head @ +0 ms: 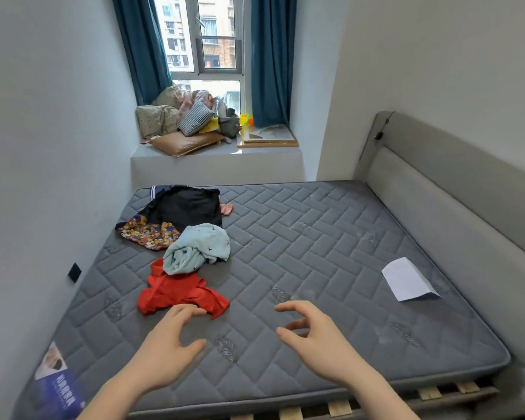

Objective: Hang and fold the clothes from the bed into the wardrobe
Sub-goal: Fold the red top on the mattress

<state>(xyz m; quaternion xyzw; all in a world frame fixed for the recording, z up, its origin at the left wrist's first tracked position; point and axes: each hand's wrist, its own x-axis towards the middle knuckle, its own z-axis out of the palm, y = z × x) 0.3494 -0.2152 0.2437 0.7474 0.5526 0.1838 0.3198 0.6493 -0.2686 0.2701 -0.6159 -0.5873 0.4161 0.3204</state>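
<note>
While both my hands hover over the grey quilted mattress, fingers loosely spread and holding nothing, my left hand reaches just short of the red garment and my right hand hangs over bare mattress. A pale blue top overlaps the red one; beyond lie a floral piece and a black garment. A white paper rests well to the right, near the padded headboard. Pillows crowd the window ledge.
</note>
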